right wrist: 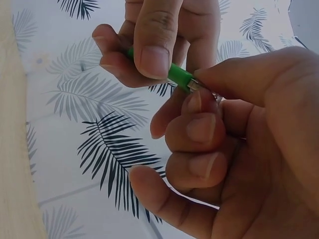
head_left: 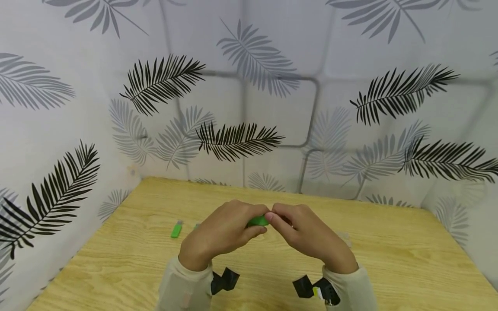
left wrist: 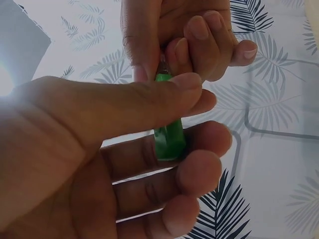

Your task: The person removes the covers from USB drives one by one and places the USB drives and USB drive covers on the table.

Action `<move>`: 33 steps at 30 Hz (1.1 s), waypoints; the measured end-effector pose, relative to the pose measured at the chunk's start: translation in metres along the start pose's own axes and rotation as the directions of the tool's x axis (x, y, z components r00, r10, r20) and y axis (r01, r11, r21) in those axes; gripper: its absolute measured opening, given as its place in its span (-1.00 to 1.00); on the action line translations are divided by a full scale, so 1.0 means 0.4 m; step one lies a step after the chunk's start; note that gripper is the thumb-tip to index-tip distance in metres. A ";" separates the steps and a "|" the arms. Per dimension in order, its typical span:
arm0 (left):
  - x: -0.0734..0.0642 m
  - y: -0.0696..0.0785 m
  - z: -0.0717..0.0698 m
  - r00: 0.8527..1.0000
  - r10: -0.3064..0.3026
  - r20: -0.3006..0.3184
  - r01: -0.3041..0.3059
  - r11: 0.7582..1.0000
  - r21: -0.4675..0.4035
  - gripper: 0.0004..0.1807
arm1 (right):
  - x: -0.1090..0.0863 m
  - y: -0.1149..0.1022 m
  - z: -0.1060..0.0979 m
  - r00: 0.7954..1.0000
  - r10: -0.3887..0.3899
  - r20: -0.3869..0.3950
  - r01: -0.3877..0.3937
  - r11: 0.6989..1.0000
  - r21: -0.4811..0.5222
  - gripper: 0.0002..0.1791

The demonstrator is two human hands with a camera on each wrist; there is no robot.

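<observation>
Between both hands, above the table, is a small green USB stick (right wrist: pixel 180 75) with a metal end. In the left wrist view its green body (left wrist: pixel 169 142) lies across the fingers under the thumb. My left hand (head_left: pixel 223 231) holds that body. My right hand (head_left: pixel 307 231) pinches at the metal end with thumb and curled forefinger; a small clear or shiny bit shows there, mostly hidden by the fingertips. On the table left of the left hand lies a similar green stick (head_left: pixel 177 230) with a grey tip. Another green piece (head_left: pixel 196 226) is mostly hidden behind the left hand.
The wood-grain table (head_left: pixel 404 259) spreads beneath both hands. A pale, see-through item (head_left: pixel 344 238) lies partly hidden behind the right wrist. A white leaf-patterned sheet (head_left: pixel 272 43) stands behind and along the sides. Black camera mounts (head_left: pixel 225 280) sit on the wrists.
</observation>
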State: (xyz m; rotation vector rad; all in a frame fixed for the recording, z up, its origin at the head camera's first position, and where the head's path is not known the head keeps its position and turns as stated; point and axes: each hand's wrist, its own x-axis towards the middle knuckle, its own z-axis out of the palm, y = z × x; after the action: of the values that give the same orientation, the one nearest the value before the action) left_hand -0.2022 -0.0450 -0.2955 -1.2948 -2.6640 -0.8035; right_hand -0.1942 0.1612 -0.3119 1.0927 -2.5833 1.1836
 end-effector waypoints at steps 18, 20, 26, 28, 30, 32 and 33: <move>-0.001 -0.001 0.005 1.000 0.005 0.005 -0.005 1.000 0.027 -0.89 | -0.004 0.000 0.001 1.000 0.000 0.030 0.000 1.000 0.030 -0.68; -0.002 0.000 0.005 1.000 -0.001 0.008 0.001 1.000 0.022 -0.89 | -0.003 -0.001 0.001 0.999 0.001 0.032 -0.001 1.000 0.029 -0.68; -0.001 0.003 0.004 1.000 -0.010 0.009 0.010 1.000 -0.002 -0.91 | -0.004 -0.001 -0.004 1.000 0.008 0.009 -0.008 1.000 -0.004 -0.68; -0.001 0.005 0.005 1.000 -0.011 0.015 0.011 1.000 -0.017 -0.90 | -0.005 -0.001 -0.005 1.000 0.006 0.010 -0.006 1.000 -0.005 -0.69; 0.000 0.006 0.005 1.000 -0.013 0.018 0.013 1.000 -0.025 -0.90 | -0.006 0.001 -0.005 1.000 0.002 0.007 -0.002 1.000 -0.008 -0.69; 0.001 0.008 0.005 1.000 -0.018 0.016 0.018 1.000 -0.020 -0.87 | -0.006 0.002 -0.005 1.000 0.002 -0.001 -0.002 1.000 -0.009 -0.69; 0.000 0.008 0.005 1.000 -0.019 0.012 0.019 1.000 -0.015 -0.85 | -0.006 0.004 -0.005 1.000 0.004 -0.009 -0.004 1.000 -0.013 -0.69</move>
State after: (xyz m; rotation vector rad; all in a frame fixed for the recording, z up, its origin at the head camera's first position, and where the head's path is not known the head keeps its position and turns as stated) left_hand -0.1995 -0.0423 -0.2957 -1.2832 -2.6891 -0.8226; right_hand -0.1939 0.1647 -0.3123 1.0780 -2.5841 1.1686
